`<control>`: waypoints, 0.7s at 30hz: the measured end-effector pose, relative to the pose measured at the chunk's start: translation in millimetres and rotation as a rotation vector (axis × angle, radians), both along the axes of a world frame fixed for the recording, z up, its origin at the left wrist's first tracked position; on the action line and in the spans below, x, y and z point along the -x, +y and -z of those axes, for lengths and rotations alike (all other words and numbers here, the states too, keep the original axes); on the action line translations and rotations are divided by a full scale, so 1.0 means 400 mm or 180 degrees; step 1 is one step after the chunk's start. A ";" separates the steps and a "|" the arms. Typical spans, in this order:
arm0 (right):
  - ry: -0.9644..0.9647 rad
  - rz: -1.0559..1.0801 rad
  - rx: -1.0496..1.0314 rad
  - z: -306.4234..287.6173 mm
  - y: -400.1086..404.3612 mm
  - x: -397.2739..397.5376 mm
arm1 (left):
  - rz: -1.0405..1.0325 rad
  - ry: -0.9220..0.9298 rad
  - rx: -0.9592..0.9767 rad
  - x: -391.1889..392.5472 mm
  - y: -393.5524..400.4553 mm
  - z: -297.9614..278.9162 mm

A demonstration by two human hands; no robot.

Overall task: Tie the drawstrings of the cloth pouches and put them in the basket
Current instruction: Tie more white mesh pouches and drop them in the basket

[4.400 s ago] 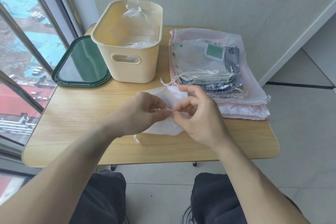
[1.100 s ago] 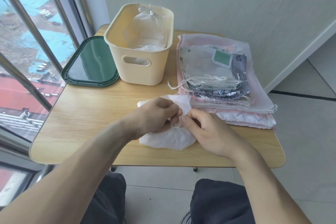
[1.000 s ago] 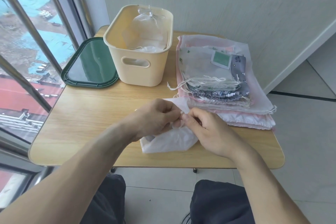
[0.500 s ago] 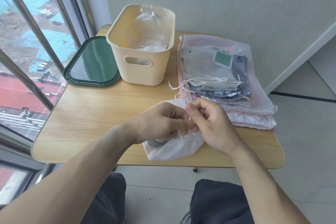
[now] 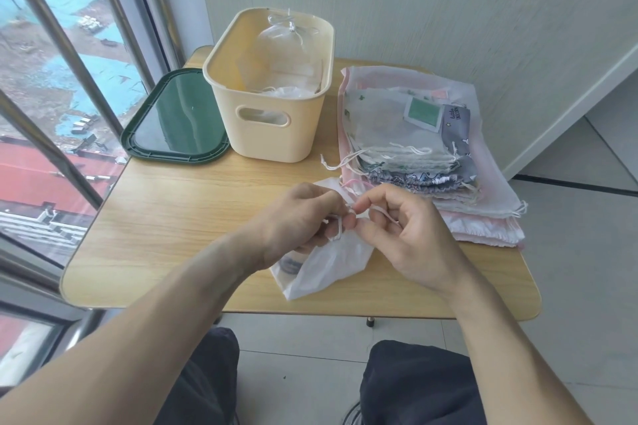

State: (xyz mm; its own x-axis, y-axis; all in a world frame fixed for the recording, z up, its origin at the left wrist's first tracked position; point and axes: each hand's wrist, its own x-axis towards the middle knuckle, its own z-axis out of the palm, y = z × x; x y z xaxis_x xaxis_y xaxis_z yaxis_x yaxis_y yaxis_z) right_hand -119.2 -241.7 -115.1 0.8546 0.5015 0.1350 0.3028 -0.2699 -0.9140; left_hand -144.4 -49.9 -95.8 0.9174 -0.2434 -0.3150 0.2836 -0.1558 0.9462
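Mid-knot, cord between our fingertips

Both hands, left [image 5: 297, 217] and right [image 5: 407, 235], pinch the drawstring [image 5: 340, 229] at the pouch [image 5: 324, 264] mouth; pouch trails toward us on the surface [image 5: 179, 217], basket [image 5: 272, 107] ahead-left.

**Lighting and Image Quality**

Illumination is soft, even daylight entering through the window [image 5: 58, 86] on the left. Overall exposure is bright; no area is clipped. The green lid [image 5: 176, 119] carries a pale reflection of the sky on its glossy centre. Shadows are faint and diffuse: a soft one lies under the hands on the table [image 5: 165, 217]. Wide-angle distortion bends the window bars and the wall edge on the right. Focus is adequate at centre; the forearms near the lower edge are stretched and slightly soft. No motion blur is evident.
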 end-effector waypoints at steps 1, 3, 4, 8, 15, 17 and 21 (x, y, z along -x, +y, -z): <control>-0.0060 0.0052 0.0042 0.002 0.002 0.000 | 0.0022 0.0001 -0.0034 0.001 -0.001 -0.001; -0.0134 0.0160 0.0076 0.004 0.002 0.003 | 0.0073 0.0023 -0.0075 0.003 -0.002 0.000; -0.0145 0.0214 0.0064 0.006 0.002 0.004 | 0.0101 0.0022 -0.0089 0.003 -0.002 0.002; -0.0303 0.0364 0.0130 0.008 0.003 0.005 | 0.0152 0.0011 -0.0170 0.002 -0.002 0.007; -0.0378 0.0349 0.0276 0.005 0.022 0.016 | 0.0037 0.0528 -0.0084 0.002 -0.016 0.016; -0.0355 0.0404 0.0142 0.005 0.026 0.019 | 0.0051 0.0531 -0.0065 0.002 -0.014 0.018; -0.0290 0.0592 -0.0054 0.015 0.038 0.021 | 0.0067 0.0335 -0.0030 0.003 0.000 0.018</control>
